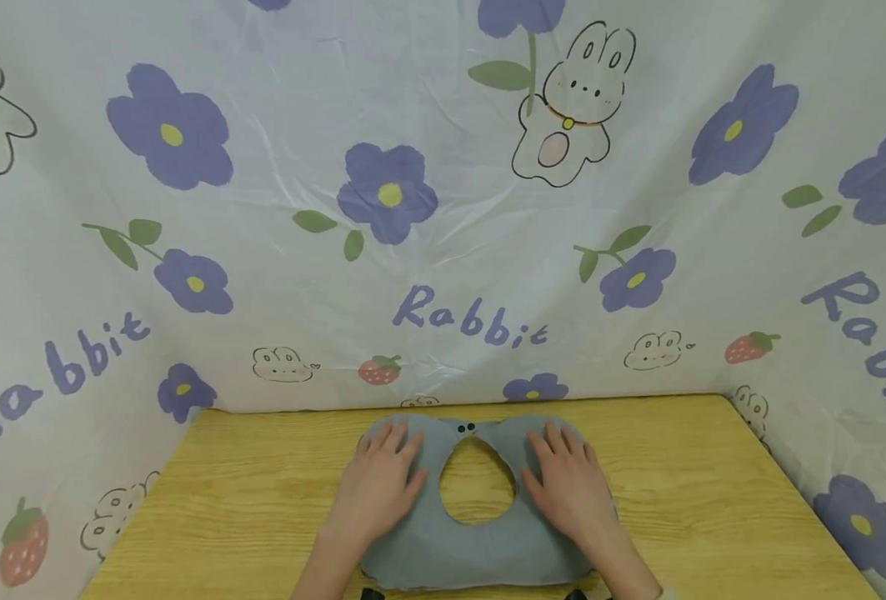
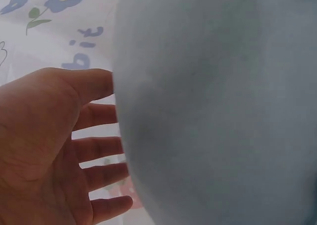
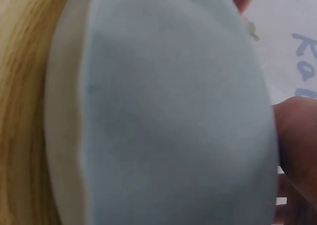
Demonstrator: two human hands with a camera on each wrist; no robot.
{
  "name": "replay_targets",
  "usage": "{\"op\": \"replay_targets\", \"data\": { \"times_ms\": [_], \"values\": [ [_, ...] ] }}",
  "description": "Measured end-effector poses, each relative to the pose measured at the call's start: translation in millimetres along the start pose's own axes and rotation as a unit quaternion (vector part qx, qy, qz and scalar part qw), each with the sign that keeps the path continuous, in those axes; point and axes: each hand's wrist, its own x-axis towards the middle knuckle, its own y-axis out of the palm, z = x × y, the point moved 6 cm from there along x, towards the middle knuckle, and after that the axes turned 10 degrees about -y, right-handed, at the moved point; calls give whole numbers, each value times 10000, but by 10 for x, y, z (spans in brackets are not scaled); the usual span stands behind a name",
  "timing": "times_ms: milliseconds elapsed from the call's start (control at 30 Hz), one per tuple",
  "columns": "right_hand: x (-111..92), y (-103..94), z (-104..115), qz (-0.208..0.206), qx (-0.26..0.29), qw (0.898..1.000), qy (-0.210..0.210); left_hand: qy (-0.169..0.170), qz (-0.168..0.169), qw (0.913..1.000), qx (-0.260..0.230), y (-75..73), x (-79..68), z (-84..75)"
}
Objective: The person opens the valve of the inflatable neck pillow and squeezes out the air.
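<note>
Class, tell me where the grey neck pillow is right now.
In the head view, the grey neck pillow lies on the wood-grain table at lower centre, with the left hand on its left side and the right hand on its right.

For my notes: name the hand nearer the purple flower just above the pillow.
Right: the right hand rests on the pillow just below the flower; the left hand, on the pillow's left side, is farther.

Left hand (image 1: 377, 482), right hand (image 1: 568, 485) palms down, fingers (image 1: 558, 438) slightly spread, forearms (image 1: 332, 557) converging forward.
</note>
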Motion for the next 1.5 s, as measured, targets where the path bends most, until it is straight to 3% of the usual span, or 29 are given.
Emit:
{"op": "replay_targets", "data": {
  "times_ms": [133,567,1000,1233,1500],
  "values": [
    [-9,82,-50,221,79,9996,155,-15,81,10000,3,79,14,19],
    [-18,157,-62,292,-115,9994,139,-182,461,9986,-184,244,12,58],
    [-24,162,-39,284,-147,9994,161,-167,297,9993,-165,272,-1,89],
    [-85,137,-19,161,-191,9996,162,-84,144,9997,-165,224,-46,87],
    [-133,-72,91,-15,61,10000,31,-36,-123,9999,-89,26,-146,2]
  ]
}}
